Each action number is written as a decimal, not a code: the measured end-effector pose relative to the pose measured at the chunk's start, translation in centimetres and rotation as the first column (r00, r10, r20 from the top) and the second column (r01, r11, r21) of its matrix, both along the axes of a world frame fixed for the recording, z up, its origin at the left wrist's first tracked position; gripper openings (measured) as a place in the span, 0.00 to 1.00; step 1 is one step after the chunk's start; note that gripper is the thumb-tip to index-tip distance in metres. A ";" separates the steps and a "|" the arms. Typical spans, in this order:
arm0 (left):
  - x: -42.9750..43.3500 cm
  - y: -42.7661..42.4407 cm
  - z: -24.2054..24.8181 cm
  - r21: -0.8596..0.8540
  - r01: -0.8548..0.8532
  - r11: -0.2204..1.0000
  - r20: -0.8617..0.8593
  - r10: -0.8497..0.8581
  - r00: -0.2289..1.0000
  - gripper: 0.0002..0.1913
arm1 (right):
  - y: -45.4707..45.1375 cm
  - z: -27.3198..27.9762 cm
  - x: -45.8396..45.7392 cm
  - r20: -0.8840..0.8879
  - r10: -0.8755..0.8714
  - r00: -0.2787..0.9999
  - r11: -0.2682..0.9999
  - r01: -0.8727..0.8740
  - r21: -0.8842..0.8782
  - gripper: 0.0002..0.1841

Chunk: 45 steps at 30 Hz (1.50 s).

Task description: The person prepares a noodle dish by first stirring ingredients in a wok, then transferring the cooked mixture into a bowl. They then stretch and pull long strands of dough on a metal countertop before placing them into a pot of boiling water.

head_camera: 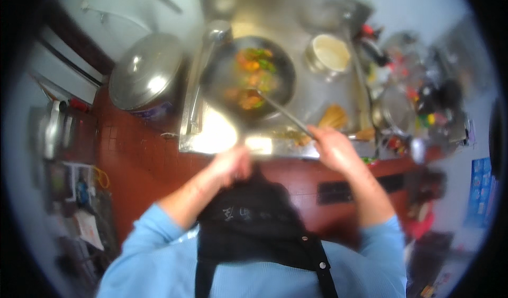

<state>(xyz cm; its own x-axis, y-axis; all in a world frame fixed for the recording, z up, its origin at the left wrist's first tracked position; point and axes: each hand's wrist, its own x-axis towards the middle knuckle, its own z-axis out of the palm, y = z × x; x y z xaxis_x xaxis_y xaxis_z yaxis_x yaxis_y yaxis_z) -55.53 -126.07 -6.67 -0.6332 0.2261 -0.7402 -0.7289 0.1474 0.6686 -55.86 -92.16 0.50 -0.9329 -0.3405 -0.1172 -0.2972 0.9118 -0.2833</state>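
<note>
A dark wok (222, 66) sits on the stainless-steel cooking range (313, 95) before me. Pieces of orange, green and brown food (254, 70) lie inside it, blurred by haze. My right hand (333, 145) grips the long metal handle of a cooking utensil (283, 111), either a ladle or a spatula. Its head is down among the food at the wok's near side. My left hand (234, 164) is at the range's front edge, just below the wok, with fingers curled. Blur hides whether it holds the wok's handle.
A metal pot (313, 58) with pale contents stands right of the wok. A tan brush (334, 117) lies nearer me. On the left are a long-handled ladle (200, 84) and a large lidded pot (145, 76). Bowls and seasonings crowd the right-hand counter (416, 95).
</note>
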 end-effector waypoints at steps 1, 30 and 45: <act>-2.3 0.4 -0.5 0.267 -0.175 0.948 0.219 0.117 0.969 0.20 | 0.2 0.0 -0.8 0.036 0.006 0.999 1.000 -0.006 -0.009 0.31; -7.2 1.4 -0.7 0.311 -0.313 0.897 0.147 0.280 0.949 0.13 | -3.1 -2.2 -3.3 0.008 -0.099 0.995 0.980 0.099 -0.173 0.30; -8.1 -1.6 -3.8 0.269 -0.137 0.953 0.111 0.111 0.988 0.16 | -9.1 -1.7 -3.1 0.100 -0.359 0.928 0.889 0.373 -0.267 0.24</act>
